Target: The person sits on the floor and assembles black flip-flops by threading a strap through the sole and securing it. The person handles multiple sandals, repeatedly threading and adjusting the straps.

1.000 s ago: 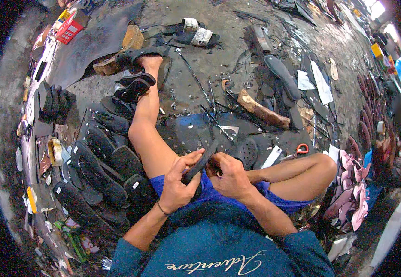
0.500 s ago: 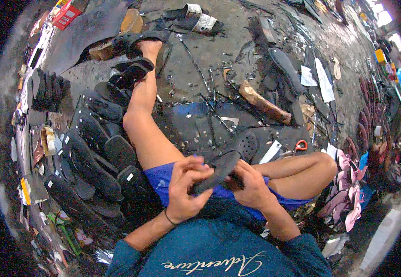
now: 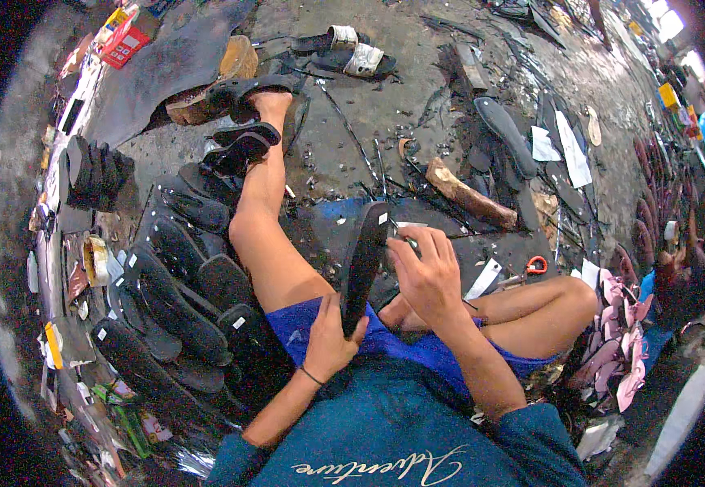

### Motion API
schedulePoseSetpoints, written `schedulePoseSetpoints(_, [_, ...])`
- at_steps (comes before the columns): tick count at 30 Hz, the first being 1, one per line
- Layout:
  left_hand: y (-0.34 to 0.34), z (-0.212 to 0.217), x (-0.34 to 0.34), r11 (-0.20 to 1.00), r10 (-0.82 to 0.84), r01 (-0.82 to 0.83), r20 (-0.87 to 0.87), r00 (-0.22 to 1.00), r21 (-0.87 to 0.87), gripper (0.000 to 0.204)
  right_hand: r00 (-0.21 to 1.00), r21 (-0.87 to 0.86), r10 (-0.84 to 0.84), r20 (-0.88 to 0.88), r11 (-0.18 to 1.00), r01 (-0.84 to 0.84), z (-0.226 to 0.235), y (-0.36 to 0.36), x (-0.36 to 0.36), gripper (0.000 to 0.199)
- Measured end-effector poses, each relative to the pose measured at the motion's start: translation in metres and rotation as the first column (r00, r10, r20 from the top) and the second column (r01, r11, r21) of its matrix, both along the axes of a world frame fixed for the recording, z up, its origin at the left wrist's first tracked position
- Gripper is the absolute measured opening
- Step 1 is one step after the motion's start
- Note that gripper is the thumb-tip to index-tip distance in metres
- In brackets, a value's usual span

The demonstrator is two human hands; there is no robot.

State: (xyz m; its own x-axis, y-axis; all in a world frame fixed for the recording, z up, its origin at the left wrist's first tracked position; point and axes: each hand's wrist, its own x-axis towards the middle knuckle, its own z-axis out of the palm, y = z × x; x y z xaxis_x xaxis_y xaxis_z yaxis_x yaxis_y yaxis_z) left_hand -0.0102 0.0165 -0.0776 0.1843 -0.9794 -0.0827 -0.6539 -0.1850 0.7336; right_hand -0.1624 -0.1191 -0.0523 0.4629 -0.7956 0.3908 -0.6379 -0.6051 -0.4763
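Note:
My left hand (image 3: 332,341) grips the lower end of a black shoe sole (image 3: 365,264), thumb on one side and fingers on the other. The sole stands nearly upright over my lap, its narrow edge toward me and a small white sticker near its top. Beside its upper right edge is my right hand (image 3: 427,272), fingers curled and thumb and forefinger drawn together. Whatever those fingertips pinch, if anything, is too small to make out.
Black soles (image 3: 170,292) lie heaped on my left, with another stack (image 3: 92,174) beyond. Ahead are a curved wooden block (image 3: 470,195), white-strapped slippers (image 3: 361,61) and a loose sole (image 3: 505,134). An orange-handled tool (image 3: 536,266) and pink pieces (image 3: 612,341) lie to my right.
The sole has swung from slanted and low to nearly upright. My left hand has dropped to its lower end; my right hand has risen beside its top. A perforated dark part is out of sight.

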Motion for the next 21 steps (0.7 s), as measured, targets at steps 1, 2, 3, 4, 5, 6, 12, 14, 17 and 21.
schedulePoseSetpoints(1, [0.002, -0.002, -0.002, 0.999, 0.036, -0.036, -0.03, 0.999, 0.023, 0.049, 0.998, -0.077, -0.029, -0.05, 0.997, 0.025, -0.002, -0.002, 0.003, 0.019])
schedulePoseSetpoints(2, [0.001, -0.003, -0.007, 0.996, 0.073, -0.07, -0.06, 0.995, 0.046, 0.05, 0.996, -0.066, -0.058, -0.067, 0.996, 0.053, -0.008, -0.001, 0.005, 0.017])
schedulePoseSetpoints(3, [0.001, -0.004, -0.01, 0.991, 0.115, -0.109, -0.094, 0.989, 0.072, 0.05, 0.997, 0.011, -0.079, -0.028, 0.997, 0.079, -0.013, 0.001, 0.005, 0.017])
schedulePoseSetpoints(4, [-0.003, -0.009, -0.009, 0.992, 0.121, -0.115, -0.106, 0.987, 0.054, 0.051, 0.995, 0.088, -0.103, 0.008, 0.991, 0.101, -0.016, 0.002, 0.005, 0.017])
schedulePoseSetpoints(5, [-0.007, -0.01, -0.007, 0.984, 0.178, -0.167, -0.278, 0.944, 0.063, 0.05, 0.991, 0.165, -0.129, 0.042, 0.979, 0.121, -0.018, 0.003, 0.005, 0.016])
schedulePoseSetpoints(6, [-0.014, -0.009, -0.004, 0.972, 0.233, -0.221, -0.439, 0.868, 0.079, 0.05, 0.972, 0.279, -0.199, 0.125, 0.947, 0.158, -0.015, 0.004, 0.0, 0.014])
schedulePoseSetpoints(12, [-0.042, 0.02, 0.017, 0.907, 0.367, -0.372, -0.806, 0.464, 0.199, 0.04, 0.951, 0.668, -0.203, 0.233, 0.744, -0.005, -0.019, 0.031, -0.019, 0.016])
schedulePoseSetpoints(14, [-0.042, 0.015, 0.015, 0.922, 0.31, -0.373, -0.77, 0.557, 0.101, 0.038, 0.984, 0.702, -0.068, 0.167, 0.709, -0.07, -0.004, 0.033, -0.016, 0.021])
schedulePoseSetpoints(17, [-0.042, 0.032, 0.006, 0.944, 0.217, -0.327, -0.662, 0.717, -0.045, 0.042, 0.948, 0.813, -0.123, 0.293, 0.554, -0.179, 0.006, 0.03, -0.012, 0.024])
schedulePoseSetpoints(21, [-0.042, 0.045, -0.004, 0.945, 0.188, -0.317, -0.666, 0.722, -0.077, 0.036, 0.692, 0.786, -0.403, 0.599, 0.463, -0.41, 0.01, 0.025, 0.001, 0.02])
